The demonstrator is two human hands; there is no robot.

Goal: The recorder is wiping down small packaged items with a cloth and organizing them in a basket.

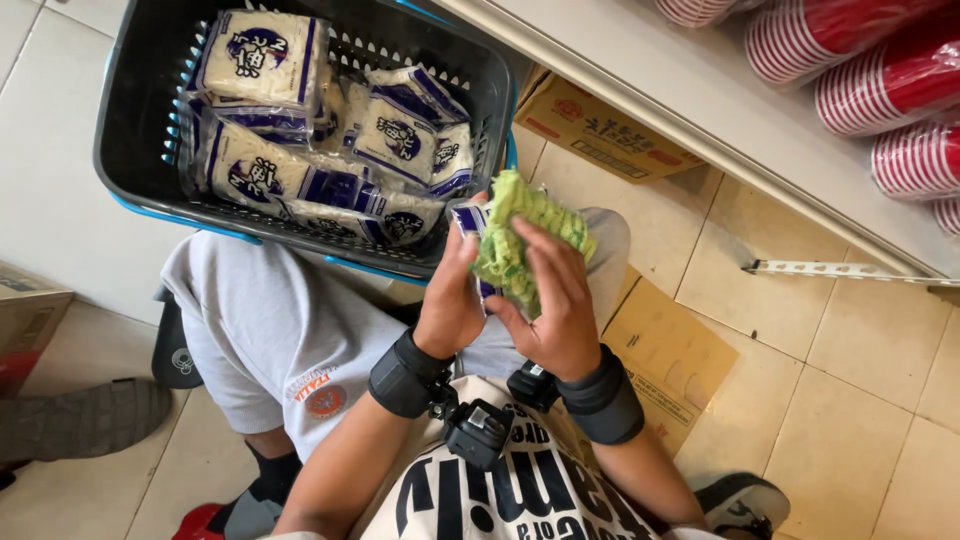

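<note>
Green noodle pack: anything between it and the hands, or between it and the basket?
Nothing visible. The left hand and right hand both grip the green noodle pack directly. It sits just in front of the dark basket, whose open top holds white-and-blue noodle packs; no lid or cover shows.

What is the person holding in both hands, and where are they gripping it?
A clear packet of green noodles, gripped by its two long sides: left hand on one, right hand on the other.
</note>
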